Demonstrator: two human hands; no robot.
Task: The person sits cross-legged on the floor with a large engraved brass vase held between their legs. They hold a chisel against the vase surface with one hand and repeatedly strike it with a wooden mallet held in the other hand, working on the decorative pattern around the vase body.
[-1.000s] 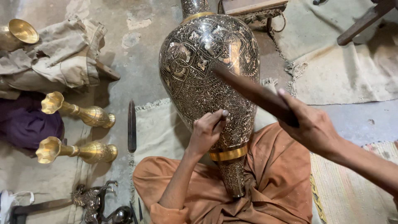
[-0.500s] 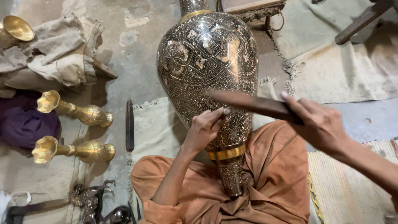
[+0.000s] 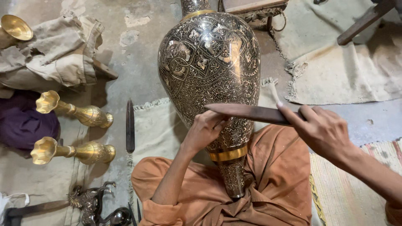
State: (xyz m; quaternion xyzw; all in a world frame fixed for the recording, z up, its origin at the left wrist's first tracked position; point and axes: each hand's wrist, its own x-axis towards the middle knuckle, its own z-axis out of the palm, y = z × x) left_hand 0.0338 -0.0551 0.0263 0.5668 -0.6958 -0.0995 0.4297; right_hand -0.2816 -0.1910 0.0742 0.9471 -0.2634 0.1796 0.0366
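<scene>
The big engraved vase (image 3: 209, 83) fills the centre of the frame, its neck lying in your orange-clothed lap so the patterned belly faces you. Your right hand (image 3: 324, 132) is wrapped around a long flat wooden striker (image 3: 251, 112), level across the vase; your left hand (image 3: 205, 129), fingertips pinched as if round a small tool I cannot make out, rests against the metal just under it.

The vase (image 3: 209, 75) lies across the person's lap (image 3: 268, 184), its foot toward them and its neck pointing away. The left hand (image 3: 204, 132) rests on its lower body. The right hand (image 3: 324, 132), to the right, holds a stick (image 3: 247, 112) crosswise over the left hand. Left of the vase a blade (image 3: 130, 125) lies on a mat (image 3: 157, 125); farther left lie two horns (image 3: 73, 111), one before the other, with a cloth bundle (image 3: 54, 58) behind them.
</scene>
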